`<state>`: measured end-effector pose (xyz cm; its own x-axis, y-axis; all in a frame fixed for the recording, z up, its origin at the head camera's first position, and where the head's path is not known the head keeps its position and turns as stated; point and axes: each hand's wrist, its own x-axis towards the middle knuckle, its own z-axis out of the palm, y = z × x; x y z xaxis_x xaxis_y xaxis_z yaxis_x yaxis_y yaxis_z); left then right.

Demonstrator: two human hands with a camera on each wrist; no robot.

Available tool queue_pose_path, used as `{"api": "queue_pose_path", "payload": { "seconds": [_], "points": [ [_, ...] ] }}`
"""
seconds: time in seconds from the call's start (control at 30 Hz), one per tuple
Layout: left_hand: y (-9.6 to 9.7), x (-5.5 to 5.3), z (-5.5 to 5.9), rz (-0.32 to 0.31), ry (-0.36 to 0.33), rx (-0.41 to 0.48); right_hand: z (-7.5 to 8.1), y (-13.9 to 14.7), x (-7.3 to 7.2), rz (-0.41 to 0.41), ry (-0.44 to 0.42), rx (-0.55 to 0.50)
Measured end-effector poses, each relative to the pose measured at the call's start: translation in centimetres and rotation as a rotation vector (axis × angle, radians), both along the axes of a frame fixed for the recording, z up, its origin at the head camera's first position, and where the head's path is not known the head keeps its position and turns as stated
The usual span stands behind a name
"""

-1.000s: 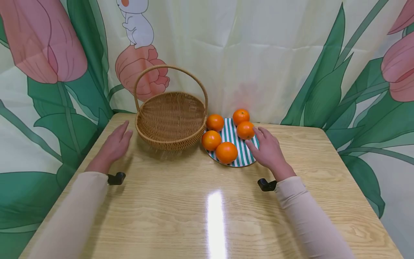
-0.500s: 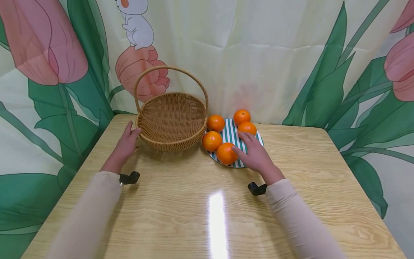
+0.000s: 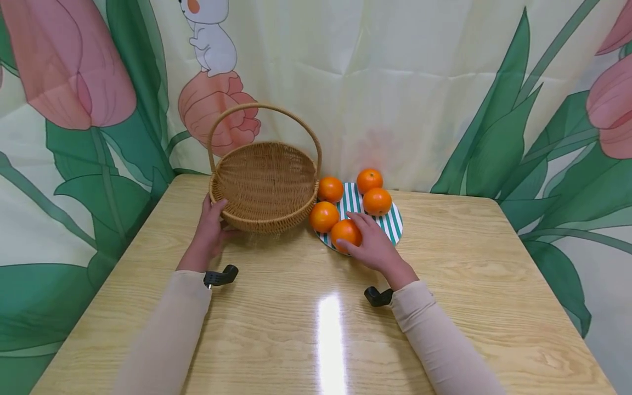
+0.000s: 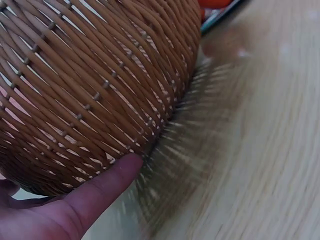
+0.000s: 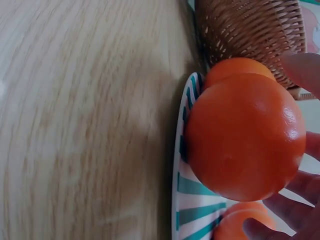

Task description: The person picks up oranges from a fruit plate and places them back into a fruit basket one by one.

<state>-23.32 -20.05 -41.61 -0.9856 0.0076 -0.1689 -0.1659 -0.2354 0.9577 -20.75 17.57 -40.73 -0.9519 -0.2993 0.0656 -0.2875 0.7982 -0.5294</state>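
Observation:
My left hand (image 3: 211, 229) holds the side of a round wicker basket (image 3: 266, 178) with an arched handle. Digits lie at its rim and low on its outer wall; in the left wrist view, one digit (image 4: 107, 187) lies along the woven base. My right hand (image 3: 372, 244) is spread over the nearest orange (image 5: 245, 137), with thumb and fingers on either side and not visibly closed on it. That orange sits on a green-and-white striped plate (image 3: 391, 226). Several more oranges (image 3: 324, 217) are on or beside the plate. Nothing is visible inside the basket.
The wooden table (image 3: 276, 329) carries a bright light reflection near its middle. A curtain (image 3: 395, 82) printed with tulips and a white animal hangs behind the table's far edge. A black wrist camera (image 3: 378, 297) sticks out at the right wrist.
My left hand has moved right and onto the basket's side. The right hand has shifted left from the far-right oranges to over the nearest one. Basket and oranges stay nearly in place.

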Motion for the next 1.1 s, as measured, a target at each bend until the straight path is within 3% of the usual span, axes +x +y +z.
{"api": "queue_pose_path", "payload": {
  "seconds": [0.3, 0.5, 0.87, 1.1],
  "points": [
    [0.8, -0.1, -0.8, 0.052, 0.022, 0.006, -1.1, -0.2, -0.2, -0.016, -0.021, -0.006],
    [1.1, -0.2, -0.9, 0.058, 0.036, -0.002, -1.0, 0.0, -0.3, -0.028, 0.021, 0.009],
    [1.6, 1.4, 1.3, 0.082, 0.051, -0.059, 2.4, 0.1, -0.9, -0.022, 0.084, -0.001],
    [1.9, 1.7, 1.5, 0.1, 0.043, -0.086, 4.7, -1.1, -1.7, 0.014, 0.189, -0.043]
  ]
}}
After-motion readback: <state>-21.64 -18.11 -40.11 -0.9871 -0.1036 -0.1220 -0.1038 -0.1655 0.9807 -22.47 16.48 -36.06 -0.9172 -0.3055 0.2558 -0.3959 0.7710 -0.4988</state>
